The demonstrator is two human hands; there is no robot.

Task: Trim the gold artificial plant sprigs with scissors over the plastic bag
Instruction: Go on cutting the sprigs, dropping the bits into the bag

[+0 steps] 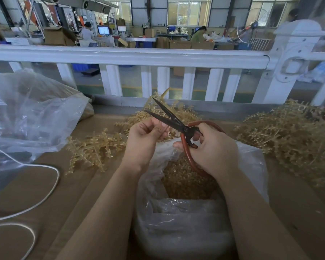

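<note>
Factory floor behind a white railing (128, 57); brown tabletop (68, 194) is carrying the work. Right hand (212, 149) is gripping the red loop handles of the scissors (176, 122), blades parted, tips pointing away. Left hand (148, 136) is curling closed, fingertips pinching something thin just beside the blades; probably a sprig stem, too small to confirm. Both are hovering over the open plastic bag (251, 162), already holding gold trimmings. Gold sprigs (96, 149) are lying in 3 loose heaps around it. Judging them light, springy plastic, prone to snagging: pinch 1 by the bare stem, near the cut.
</note>
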